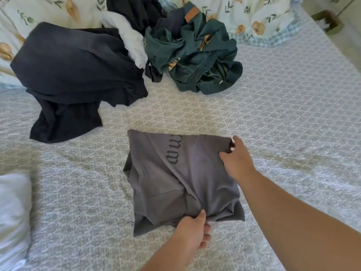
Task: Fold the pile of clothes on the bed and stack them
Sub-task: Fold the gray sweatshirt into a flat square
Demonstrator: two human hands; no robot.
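Observation:
A grey T-shirt (175, 178) with dark lettering lies folded into a rough square on the patterned bed cover (273, 118). My left hand (192, 229) pinches its near edge, thumb on top and fingers under the cloth. My right hand (237, 159) grips its far right corner. Beyond it lies the pile: a dark navy garment (74, 65) spread at the left, a white piece (130, 40), a black garment (134, 10) at the back, and a crumpled dark green garment (195, 55) with orange print.
Floral pillows (254, 16) line the head of the bed. A pale pillow (13, 212) lies at the near left edge. The bed's right edge runs past a small green box (328, 22) on the floor.

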